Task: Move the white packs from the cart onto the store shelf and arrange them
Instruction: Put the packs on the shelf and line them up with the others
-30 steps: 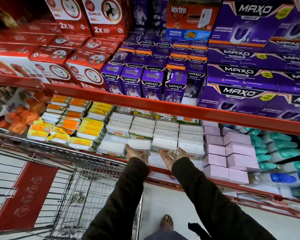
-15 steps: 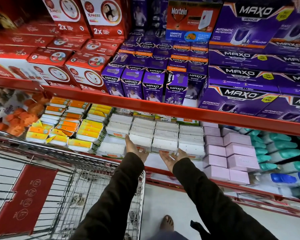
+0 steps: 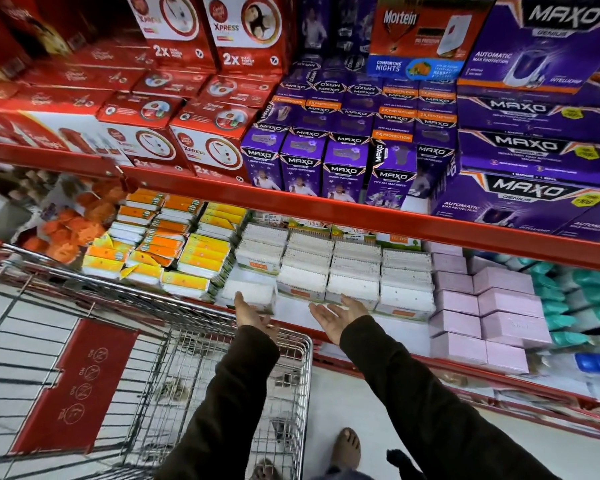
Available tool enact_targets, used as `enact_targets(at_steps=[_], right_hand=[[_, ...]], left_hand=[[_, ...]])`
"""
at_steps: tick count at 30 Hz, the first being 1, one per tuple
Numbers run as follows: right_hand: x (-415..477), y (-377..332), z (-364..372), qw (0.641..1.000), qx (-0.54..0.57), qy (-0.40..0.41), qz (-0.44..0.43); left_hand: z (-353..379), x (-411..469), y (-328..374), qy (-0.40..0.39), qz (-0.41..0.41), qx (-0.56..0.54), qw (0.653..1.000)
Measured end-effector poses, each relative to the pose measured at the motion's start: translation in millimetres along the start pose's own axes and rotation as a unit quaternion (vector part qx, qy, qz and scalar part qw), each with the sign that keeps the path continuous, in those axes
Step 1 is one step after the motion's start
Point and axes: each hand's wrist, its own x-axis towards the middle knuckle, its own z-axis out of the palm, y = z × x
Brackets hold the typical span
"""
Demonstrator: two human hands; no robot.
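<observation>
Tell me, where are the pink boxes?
The stacked pale pink cardboard boxes sit on the lower shelf, right of the white packs and left of the teal bottles.

Bright even store light; wide-angle bowing, motion blur toward the edges.

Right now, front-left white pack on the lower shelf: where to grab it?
Take the white pack by its two short ends, coming from the aisle side. It lies flat at the shelf edge, front face exposed; neighbours block its right side, so pull forward first.
</observation>
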Motion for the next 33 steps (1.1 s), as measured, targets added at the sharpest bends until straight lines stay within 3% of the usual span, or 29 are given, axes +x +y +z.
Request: enact_targets(at_steps=[9,14,24,26,28,30,31,32,33], right_hand=[[2.0,14.1,24.8,1.0,0.009,0.001,-0.017],[5.9,15.3,24.5,1.0,0.009,0.008,-0.018],[4.4,20.0,22.4,0.997,-0.073,0.01,-0.032],[2.2,19.7,20.9,0.993,-0.115,0.014,-0.029],[-2.4,22.9,20.3,0.985,-0.167,0.01,-0.038],[-10.0,27.3,21.3,0.949,-0.283,0.014,-0.137],[-11.2,27.6,18.7,0.897,-0.368,0.025,-0.242],[-9.9,24.9,14.3,0.806,-0.462,0.039,-0.367],[-7.0,19.5,9.8,0.681,-0.55,0.052,-0.481]], left_hand=[[11.0,18.4,37.9,-0.04,0.031,-0.024,0.998],[23.3,20.8,42.5,-0.031,0.026,0.037,0.998],[12.7,29.2,47.1,-0.112,0.015,0.104,0.988],[13.0,24.4,42.8,-0.082,0.05,0.117,0.988],[14.9,20.1,37.6,-0.004,0.146,0.225,0.963],[15.4,17.3,28.9,0.032,0.296,0.383,0.874],[14.8,19.9,25.1,0.026,0.368,0.454,0.811],[14.7,23.3,22.1,0.011,0.418,0.518,0.746],[17.1,26.7,20.3,-0.004,0.448,0.575,0.685]])
